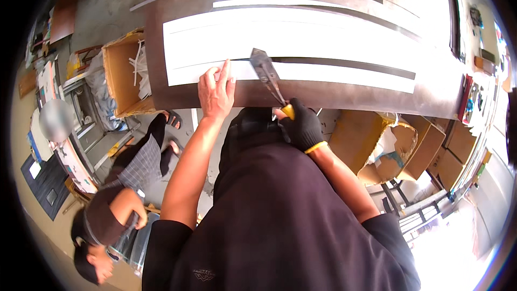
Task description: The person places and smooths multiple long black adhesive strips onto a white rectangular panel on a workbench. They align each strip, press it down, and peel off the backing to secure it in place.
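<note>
White sheet (291,37) — flat on worktop (323,94), twelve o'clock. Left hand (216,91): fingers part-spread at its near edge, eight o'clock, grasping nothing. Gloved right hand (302,128): fingers closed round yellow-handled snips (266,71) — head over sheet.

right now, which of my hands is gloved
Your right hand, gripping the yellow-handled tool: it wears a black glove, while your left hand is bare.
</note>
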The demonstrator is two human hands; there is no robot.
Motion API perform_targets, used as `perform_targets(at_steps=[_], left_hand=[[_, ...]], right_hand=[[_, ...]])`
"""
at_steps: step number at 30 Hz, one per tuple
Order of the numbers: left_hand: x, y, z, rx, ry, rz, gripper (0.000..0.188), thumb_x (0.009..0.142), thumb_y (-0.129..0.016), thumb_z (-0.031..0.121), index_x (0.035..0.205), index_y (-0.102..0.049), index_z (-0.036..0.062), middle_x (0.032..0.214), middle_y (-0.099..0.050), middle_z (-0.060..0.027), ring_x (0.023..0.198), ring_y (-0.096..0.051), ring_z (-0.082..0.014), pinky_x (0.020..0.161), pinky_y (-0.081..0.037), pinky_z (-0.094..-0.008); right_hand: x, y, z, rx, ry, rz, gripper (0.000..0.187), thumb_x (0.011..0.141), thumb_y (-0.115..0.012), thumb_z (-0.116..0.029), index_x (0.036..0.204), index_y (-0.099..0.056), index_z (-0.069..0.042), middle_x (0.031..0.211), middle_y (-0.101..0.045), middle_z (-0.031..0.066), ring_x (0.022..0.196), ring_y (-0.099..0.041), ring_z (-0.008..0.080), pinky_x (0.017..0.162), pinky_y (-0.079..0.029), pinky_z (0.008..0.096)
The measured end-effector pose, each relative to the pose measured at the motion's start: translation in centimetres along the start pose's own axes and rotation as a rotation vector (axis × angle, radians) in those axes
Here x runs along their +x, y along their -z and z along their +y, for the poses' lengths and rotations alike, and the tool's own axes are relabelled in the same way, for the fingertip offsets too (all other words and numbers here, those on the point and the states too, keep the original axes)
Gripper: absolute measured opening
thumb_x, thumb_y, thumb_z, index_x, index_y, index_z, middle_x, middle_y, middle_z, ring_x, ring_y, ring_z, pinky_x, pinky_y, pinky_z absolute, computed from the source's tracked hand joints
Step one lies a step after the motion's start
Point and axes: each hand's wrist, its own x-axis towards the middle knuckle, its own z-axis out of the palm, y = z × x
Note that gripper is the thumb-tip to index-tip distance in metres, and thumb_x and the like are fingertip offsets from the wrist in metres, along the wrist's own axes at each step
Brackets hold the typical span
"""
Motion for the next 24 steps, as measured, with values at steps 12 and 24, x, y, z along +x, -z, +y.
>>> perform_targets(at_steps=[12, 24], left_hand=[[0.8, 0.2, 0.2, 0.025, -0.017, -0.034, 0.058, 0.103, -0.075, 0.028, 0.16, -0.065, 0.0194, 0.133, -0.059, -0.0112, 0.115, -0.061, -0.0318, 0.103, -0.052, -0.0496], [0.4, -0.6, 1.0, -0.036, 0.073, -0.055, 0.057, 0.107, -0.071, 0.019, 0.164, -0.063, 0.019, 0.138, -0.056, -0.0148, 0.122, -0.056, -0.0328, 0.112, -0.046, -0.0469]], right_hand=[[0.3, 2.4, 5.7, -0.043, -0.109, 0.121, 0.051, 0.105, -0.072, -0.053, 0.129, -0.067, -0.008, 0.105, -0.079, 0.028, 0.098, -0.076, 0.0516, 0.084, -0.06, 0.059], [-0.8, 27.8, 35.6, 0.492, -0.428, 0.61, 0.045, 0.111, -0.071, -0.048, 0.101, -0.067, -0.005, 0.074, -0.067, 0.0044, 0.061, -0.065, 0.0162, 0.058, -0.052, 0.0359]])
